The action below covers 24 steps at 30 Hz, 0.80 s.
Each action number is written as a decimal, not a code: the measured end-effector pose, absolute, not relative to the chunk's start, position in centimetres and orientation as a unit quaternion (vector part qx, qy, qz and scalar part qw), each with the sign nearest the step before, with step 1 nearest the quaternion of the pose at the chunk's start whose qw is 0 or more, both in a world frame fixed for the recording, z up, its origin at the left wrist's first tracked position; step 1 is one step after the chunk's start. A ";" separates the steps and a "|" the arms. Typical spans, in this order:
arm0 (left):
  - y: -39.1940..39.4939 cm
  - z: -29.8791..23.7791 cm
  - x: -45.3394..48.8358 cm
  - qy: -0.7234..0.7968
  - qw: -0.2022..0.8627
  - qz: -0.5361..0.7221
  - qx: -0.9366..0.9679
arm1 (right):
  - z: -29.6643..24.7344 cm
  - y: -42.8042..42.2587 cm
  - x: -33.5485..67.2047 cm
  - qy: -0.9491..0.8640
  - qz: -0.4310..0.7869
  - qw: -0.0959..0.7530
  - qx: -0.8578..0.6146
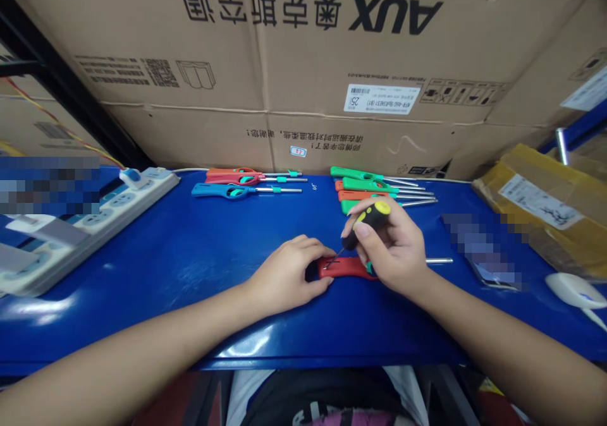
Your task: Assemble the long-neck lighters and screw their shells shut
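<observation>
On the blue table lies a red long-nosed gas lighter (348, 267), its metal tube pointing right. My left hand (294, 271) pinches the lighter's handle end between thumb and fingers. A black and yellow screwdriver (374, 217) is gripped in my right hand (398, 246), tilted, with its thin tip down at the lighter's handle end. The right hand covers the middle of the lighter, where a bit of green trigger shows. Whether the tip sits in a screw is too small to tell.
Blue and red lighters (218, 190) lie at the back left, green and orange lighters (365, 186) at the back centre. A power strip (104, 217) stands left. To the right are a blurred phone-like object (488, 255), a white mouse-like device (573, 290) and a taped box (535, 205). Cardboard (303, 53) walls the back.
</observation>
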<state>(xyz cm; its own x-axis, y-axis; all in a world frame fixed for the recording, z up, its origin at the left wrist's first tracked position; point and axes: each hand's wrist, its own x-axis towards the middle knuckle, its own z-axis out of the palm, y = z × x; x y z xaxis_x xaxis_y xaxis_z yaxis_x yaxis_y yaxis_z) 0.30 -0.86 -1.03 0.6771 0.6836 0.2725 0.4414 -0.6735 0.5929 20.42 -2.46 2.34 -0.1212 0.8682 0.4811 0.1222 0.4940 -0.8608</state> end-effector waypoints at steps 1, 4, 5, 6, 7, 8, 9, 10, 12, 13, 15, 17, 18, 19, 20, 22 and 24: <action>-0.9 -1.0 0.3 0.320 0.248 0.244 0.881 | 2.2 -2.4 20.4 -0.670 0.336 0.549 -0.370; -0.9 -1.1 0.3 0.323 0.244 0.242 0.882 | 1.8 -2.4 20.3 -0.672 0.354 0.536 -0.368; -0.9 -1.0 0.3 0.324 0.241 0.242 0.882 | 1.7 -2.4 20.2 -0.674 0.364 0.528 -0.368; -0.9 -1.0 0.3 0.325 0.240 0.241 0.882 | 1.6 -2.4 20.2 -0.675 0.370 0.522 -0.367; -0.9 -1.0 0.3 0.326 0.238 0.241 0.883 | 1.5 -2.4 20.2 -0.677 0.372 0.519 -0.365; -0.9 -1.0 0.3 0.327 0.238 0.240 0.883 | 1.6 -2.5 20.2 -0.678 0.368 0.523 -0.362; -0.9 -1.0 0.3 0.326 0.239 0.240 0.883 | 1.7 -2.5 20.2 -0.677 0.361 0.531 -0.358; -0.9 -1.0 0.3 0.325 0.240 0.239 0.883 | 1.9 -2.6 20.1 -0.672 0.355 0.545 -0.354; -0.8 -1.0 0.3 0.322 0.246 0.237 0.883 | 2.4 -2.7 20.1 -0.654 0.353 0.574 -0.344; -0.8 -1.0 0.3 0.322 0.248 0.236 0.883 | 2.7 -2.7 20.1 -0.643 0.358 0.585 -0.339; -0.8 -0.9 0.3 0.322 0.253 0.235 0.882 | 3.1 -2.6 19.9 -0.626 0.368 0.599 -0.339; -0.8 -0.9 0.3 0.323 0.259 0.237 0.879 | 3.3 -2.4 19.9 -0.620 0.369 0.605 -0.337; -0.8 -0.8 0.3 0.325 0.265 0.242 0.875 | 3.2 -2.2 19.8 -0.620 0.366 0.609 -0.334; -0.8 -0.8 0.3 0.328 0.275 0.250 0.868 | 3.2 -2.0 19.9 -0.620 0.363 0.613 -0.330; -0.7 -0.8 0.4 0.334 0.286 0.262 0.859 | 3.1 -1.8 19.9 -0.618 0.360 0.619 -0.326; -0.7 -0.7 0.5 0.349 0.314 0.291 0.833 | 3.0 -1.4 20.2 -0.605 0.355 0.635 -0.324; -0.6 -0.7 0.5 0.364 0.337 0.316 0.809 | 3.0 -0.9 20.6 -0.583 0.353 0.653 -0.329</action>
<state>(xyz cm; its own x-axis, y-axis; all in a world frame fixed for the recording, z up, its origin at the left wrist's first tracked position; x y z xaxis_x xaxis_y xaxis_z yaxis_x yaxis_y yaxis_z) 0.53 -0.62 -0.67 0.5349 0.8020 0.2660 0.3760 -0.5079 0.7751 20.56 -0.91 2.99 0.0696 0.8456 0.5293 -0.0767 0.5335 -0.8423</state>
